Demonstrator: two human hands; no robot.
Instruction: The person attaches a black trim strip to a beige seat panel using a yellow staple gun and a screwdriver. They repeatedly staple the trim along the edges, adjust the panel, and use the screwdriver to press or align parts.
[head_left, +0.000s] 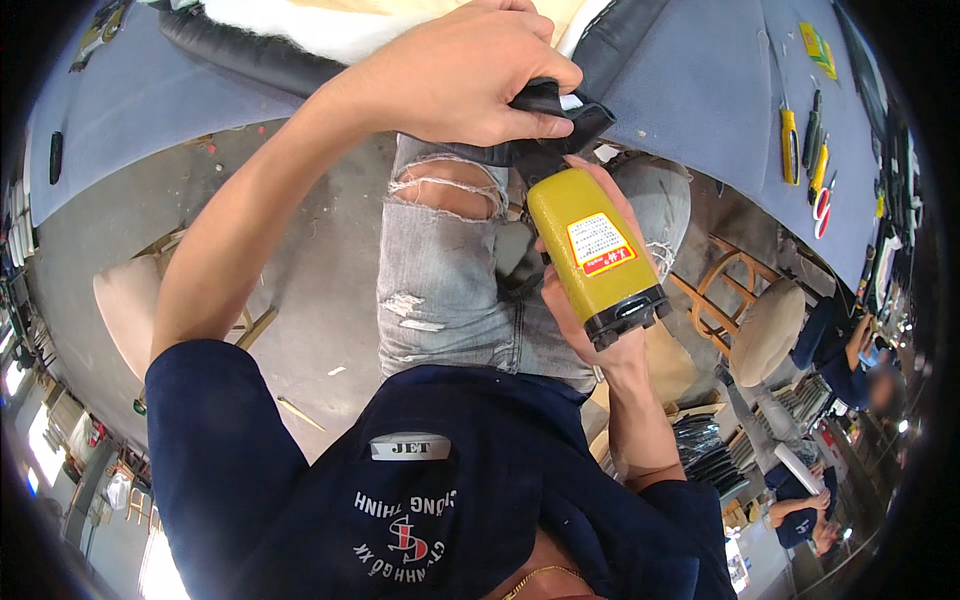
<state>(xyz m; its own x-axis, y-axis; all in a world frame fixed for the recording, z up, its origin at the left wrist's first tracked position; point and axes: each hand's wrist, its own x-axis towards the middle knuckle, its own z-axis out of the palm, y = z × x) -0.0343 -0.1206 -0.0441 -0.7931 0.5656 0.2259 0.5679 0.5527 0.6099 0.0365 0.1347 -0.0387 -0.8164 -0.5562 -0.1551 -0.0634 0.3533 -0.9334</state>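
My right hand (568,305) is wrapped round a yellow staple gun (556,205) with a black end cap, its nose pointing up at a black upholstered piece (250,58) by the table edge. Just above the gun's nose, my left hand (470,80) pinches a folded flap of black leather-like cover (592,120) between thumb and fingers. White padding (330,32) shows inside the black border of the piece. The nose is partly hidden by the folded cover, so I cannot tell whether it touches.
The piece lies on a blue-grey covered table (690,90). To the right are a yellow-handled screwdriver (789,145), red-handled scissors (822,210) and a yellow-green packet (817,50). Wooden chairs with beige seats (768,330) stand either side. Other people (800,510) are at the far right.
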